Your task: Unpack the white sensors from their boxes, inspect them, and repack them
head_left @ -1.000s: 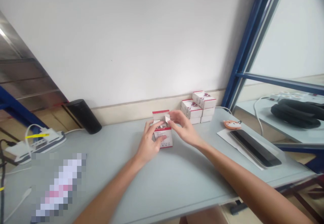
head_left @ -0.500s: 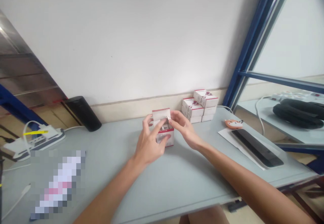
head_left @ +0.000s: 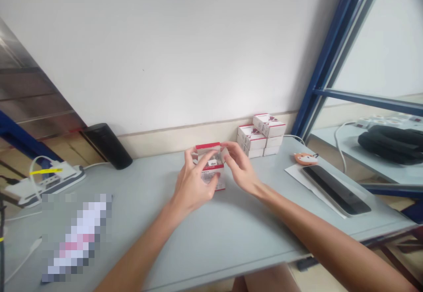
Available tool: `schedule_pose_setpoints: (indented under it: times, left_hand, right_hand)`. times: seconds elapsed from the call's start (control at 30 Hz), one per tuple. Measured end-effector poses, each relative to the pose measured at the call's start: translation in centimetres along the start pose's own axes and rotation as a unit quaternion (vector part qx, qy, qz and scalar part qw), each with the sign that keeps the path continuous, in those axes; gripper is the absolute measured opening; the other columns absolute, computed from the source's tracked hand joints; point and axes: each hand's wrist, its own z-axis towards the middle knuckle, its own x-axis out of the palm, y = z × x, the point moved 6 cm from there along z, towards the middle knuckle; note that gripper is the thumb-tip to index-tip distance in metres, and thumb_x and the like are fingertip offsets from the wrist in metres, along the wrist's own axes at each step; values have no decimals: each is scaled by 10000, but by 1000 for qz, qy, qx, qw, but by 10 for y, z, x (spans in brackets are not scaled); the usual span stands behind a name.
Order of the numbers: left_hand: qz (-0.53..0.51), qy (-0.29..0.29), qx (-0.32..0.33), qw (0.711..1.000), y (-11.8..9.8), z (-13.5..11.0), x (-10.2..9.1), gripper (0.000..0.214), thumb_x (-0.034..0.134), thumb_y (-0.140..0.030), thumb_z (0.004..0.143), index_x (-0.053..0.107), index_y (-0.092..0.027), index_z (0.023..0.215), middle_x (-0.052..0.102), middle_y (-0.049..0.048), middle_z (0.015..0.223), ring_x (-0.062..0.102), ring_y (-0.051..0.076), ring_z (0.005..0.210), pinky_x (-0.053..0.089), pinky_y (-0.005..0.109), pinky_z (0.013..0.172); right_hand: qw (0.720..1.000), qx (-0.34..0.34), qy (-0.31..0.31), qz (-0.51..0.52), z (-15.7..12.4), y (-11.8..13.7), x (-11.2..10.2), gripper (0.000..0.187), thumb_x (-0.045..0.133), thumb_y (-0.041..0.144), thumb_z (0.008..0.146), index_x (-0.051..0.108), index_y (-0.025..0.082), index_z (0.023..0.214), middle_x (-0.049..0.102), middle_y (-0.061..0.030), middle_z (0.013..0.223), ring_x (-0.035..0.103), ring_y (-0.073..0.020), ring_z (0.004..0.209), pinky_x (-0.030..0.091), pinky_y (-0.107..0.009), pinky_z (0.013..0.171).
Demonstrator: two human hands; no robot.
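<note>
A small white and red cardboard box (head_left: 220, 182) stands on the table with its lid raised at the back. Something pale shows inside its opening, too small to name. My left hand (head_left: 194, 179) grips the box from the left, thumb against the printed front and a finger reaching over the opening. At the right side, my right hand (head_left: 242, 168) has thumb and fingers closed on a side flap of the same box. Parts of the box are hidden behind my fingers.
Several similar boxes (head_left: 253, 142) are stacked against the wall at right. Nearby lie a phone (head_left: 337, 190) on white paper and an orange-and-white animal-shaped item (head_left: 306, 158). A black cylinder (head_left: 109, 146) and a power strip (head_left: 54, 184) are at left.
The lid has tilted, now showing more of its red edge. My right hand has shifted slightly, still at the right flap, and my left hand keeps its hold on the box.
</note>
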Motion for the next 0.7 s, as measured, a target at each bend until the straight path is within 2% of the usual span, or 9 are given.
schedule_pose_setpoints:
  times: [0.17, 0.33, 0.53, 0.63, 0.7]
  left_hand:
    - [14, 33, -7, 999, -1, 6, -3, 499, 675, -373, 889, 621, -350, 1384, 460, 91, 1383, 718, 236, 930, 631, 428, 823]
    - [-20, 0, 16, 1000, 1, 3, -1, 457, 691, -341, 872, 648, -303, 1326, 469, 101, 1399, 718, 256, 995, 629, 419, 855]
    - [-126, -9, 19, 992, 10, 1, 1, 646, 703, -299, 891, 465, -348, 1490, 483, 90, 1421, 665, 250, 1167, 588, 400, 983]
    - [-164, 7, 11, 986, 15, 2, 7, 781, 709, -324, 906, 326, -338, 1587, 481, 114, 1495, 560, 292, 1348, 519, 439, 1090]
    - [-190, 18, 7, 982, 18, 3, 13, 830, 712, -332, 914, 266, -338, 1614, 505, 114, 1493, 517, 295, 1394, 492, 448, 1118]
  right_hand:
    - [1000, -10, 4, -24, -1, 5, -1, 284, 496, 459, 1059, 588, 287, 1266, 682, -46, 1181, 657, -211, 1076, 501, -412, 1057]
    - [999, 26, 13, 22, 1, 2, 0, 385, 458, 526, 1061, 583, 302, 1348, 680, -46, 1244, 658, -215, 1096, 500, -402, 1053]
    - [989, 86, 7, 121, 3, -6, 6, 363, 642, 504, 967, 600, 288, 1256, 690, -46, 1201, 642, -225, 1136, 507, -395, 1040]
    - [986, 98, 24, 133, 3, -6, 9, 385, 694, 461, 935, 581, 290, 1260, 698, -39, 1170, 645, -219, 1111, 499, -399, 1038]
    - [986, 108, 13, 128, 3, -8, 8, 400, 722, 435, 912, 574, 287, 1254, 693, -39, 1174, 644, -216, 1101, 498, -395, 1029]
